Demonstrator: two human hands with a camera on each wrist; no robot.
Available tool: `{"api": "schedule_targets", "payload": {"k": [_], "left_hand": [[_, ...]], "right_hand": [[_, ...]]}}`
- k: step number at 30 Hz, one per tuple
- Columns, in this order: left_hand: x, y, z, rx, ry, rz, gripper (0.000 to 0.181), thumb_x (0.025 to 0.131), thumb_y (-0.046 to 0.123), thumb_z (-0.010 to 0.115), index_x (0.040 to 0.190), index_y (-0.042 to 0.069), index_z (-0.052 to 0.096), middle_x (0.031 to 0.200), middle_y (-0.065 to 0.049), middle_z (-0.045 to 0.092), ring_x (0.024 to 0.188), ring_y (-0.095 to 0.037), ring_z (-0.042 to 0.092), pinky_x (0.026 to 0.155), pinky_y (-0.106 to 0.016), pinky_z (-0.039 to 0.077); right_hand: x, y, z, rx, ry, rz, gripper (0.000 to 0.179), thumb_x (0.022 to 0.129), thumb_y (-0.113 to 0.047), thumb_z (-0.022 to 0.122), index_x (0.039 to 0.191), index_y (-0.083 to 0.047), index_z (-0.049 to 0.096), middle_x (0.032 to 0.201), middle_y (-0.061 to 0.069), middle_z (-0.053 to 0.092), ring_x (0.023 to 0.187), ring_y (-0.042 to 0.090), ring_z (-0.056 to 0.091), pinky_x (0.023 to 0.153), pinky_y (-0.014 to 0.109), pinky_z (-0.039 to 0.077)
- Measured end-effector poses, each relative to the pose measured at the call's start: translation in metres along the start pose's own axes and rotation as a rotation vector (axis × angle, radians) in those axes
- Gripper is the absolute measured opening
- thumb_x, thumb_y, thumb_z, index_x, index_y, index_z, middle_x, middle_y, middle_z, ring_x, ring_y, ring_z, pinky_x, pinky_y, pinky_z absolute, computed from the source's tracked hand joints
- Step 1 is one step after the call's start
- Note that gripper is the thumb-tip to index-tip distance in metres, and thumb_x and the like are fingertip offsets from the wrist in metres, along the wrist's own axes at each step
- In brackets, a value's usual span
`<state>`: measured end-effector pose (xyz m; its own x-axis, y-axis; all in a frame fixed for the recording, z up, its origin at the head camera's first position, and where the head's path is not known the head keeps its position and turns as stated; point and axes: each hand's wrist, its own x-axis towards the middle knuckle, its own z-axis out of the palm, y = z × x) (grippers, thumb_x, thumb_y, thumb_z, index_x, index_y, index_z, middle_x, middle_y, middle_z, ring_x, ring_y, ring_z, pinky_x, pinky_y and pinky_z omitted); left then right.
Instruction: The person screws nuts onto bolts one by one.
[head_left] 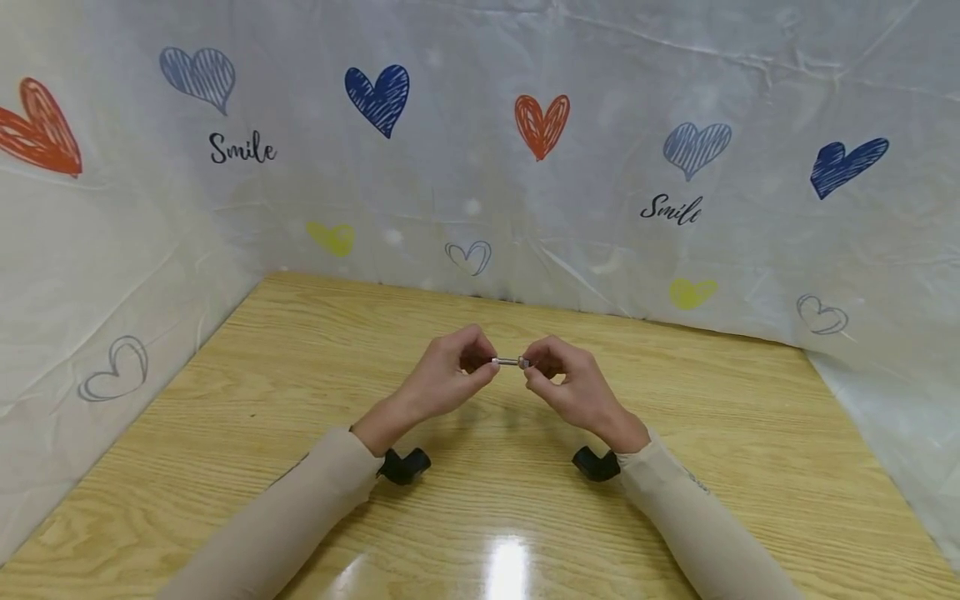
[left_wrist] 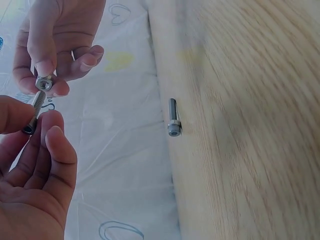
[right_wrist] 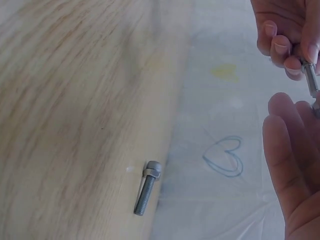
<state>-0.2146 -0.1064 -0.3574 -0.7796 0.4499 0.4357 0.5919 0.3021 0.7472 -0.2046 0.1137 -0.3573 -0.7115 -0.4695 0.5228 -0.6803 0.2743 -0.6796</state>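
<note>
Evidently both my hands are busy in the head view: my left hand (head_left: 450,377) pinches a slim metal bolt (head_left: 507,362), and my right hand (head_left: 576,385) pinches a nut (head_left: 523,362) at its far end, both above the wood-grain counter (head_left: 322,333). Behind them hangs a pale backdrop (head_left: 480,183) printed with hearts and "Smile".

In the left wrist view, my left thumb and fingers grip the bolt near its dark head, its threaded tip right at the nut, which my right thumb and fingers pinch. On the counter lies a loose bolt (left_wrist: 173,117) wearing its own nut, near the backdrop.

In the right wrist view, the held nut is partly cut off at the edge, and two of my right fingers stretch out beside it. A bolt with a nut on it lies on the counter here too; whether it's the same loose one, I can't tell.
</note>
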Motion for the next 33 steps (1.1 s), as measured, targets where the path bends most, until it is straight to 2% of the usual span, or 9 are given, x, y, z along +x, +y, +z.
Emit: {"api": "schedule_targets", "payload": {"k": [5,12,19,26,29,33], "left_hand": [[0.002,0.003,0.003,-0.011,-0.019,0.003,0.006,0.09,0.005,0.064,0.091,0.008,0.059,0.083,0.0,0.061,0.07,-0.012,0.06,0.062,-0.031,0.052],[0.003,0.003,0.006,-0.026,-0.056,-0.002,0.004,0.092,0.006,0.062,0.093,0.006,0.059,0.083,0.0,0.06,0.069,-0.012,0.059,0.062,-0.033,0.052],[0.004,0.004,0.006,-0.049,-0.066,-0.003,0.004,0.093,0.007,0.062,0.096,0.005,0.06,0.085,-0.003,0.062,0.07,-0.014,0.06,0.063,-0.03,0.051],[0.005,0.005,0.008,-0.086,-0.073,-0.025,0.007,0.095,0.01,0.061,0.099,0.005,0.061,0.086,-0.008,0.065,0.071,-0.027,0.063,0.061,-0.032,0.052],[0.005,0.005,0.008,-0.095,-0.074,-0.043,0.007,0.096,0.008,0.059,0.1,0.003,0.061,0.086,-0.01,0.066,0.07,-0.025,0.064,0.06,-0.03,0.052],[0.004,0.005,0.007,-0.099,-0.08,-0.049,0.008,0.096,0.008,0.058,0.099,0.002,0.061,0.084,-0.005,0.067,0.067,-0.021,0.064,0.058,-0.03,0.051]], "right_hand": [[-0.001,-0.016,-0.004,0.013,-0.012,-0.007,0.011,0.09,0.008,0.059,0.101,0.005,0.059,0.083,0.011,0.063,0.067,0.02,0.063,0.06,0.036,0.053],[-0.005,-0.017,-0.003,0.025,-0.008,0.001,0.013,0.09,0.008,0.059,0.103,0.005,0.059,0.082,0.011,0.064,0.067,0.017,0.063,0.06,0.035,0.053],[-0.006,-0.016,-0.004,0.04,-0.002,0.011,0.014,0.092,0.007,0.058,0.105,0.005,0.06,0.086,0.013,0.065,0.067,0.027,0.064,0.059,0.033,0.053],[-0.007,-0.017,-0.005,0.029,0.021,-0.025,0.016,0.09,0.009,0.059,0.104,0.006,0.062,0.085,0.013,0.066,0.061,0.013,0.063,0.048,0.027,0.046],[-0.008,-0.016,-0.005,0.026,0.029,-0.023,0.016,0.089,0.009,0.06,0.105,0.005,0.062,0.081,0.012,0.066,0.06,0.012,0.063,0.046,0.026,0.044],[-0.008,-0.016,-0.004,0.024,0.034,-0.016,0.016,0.09,0.008,0.06,0.105,0.004,0.062,0.078,0.01,0.066,0.059,0.012,0.063,0.047,0.027,0.045]]}}
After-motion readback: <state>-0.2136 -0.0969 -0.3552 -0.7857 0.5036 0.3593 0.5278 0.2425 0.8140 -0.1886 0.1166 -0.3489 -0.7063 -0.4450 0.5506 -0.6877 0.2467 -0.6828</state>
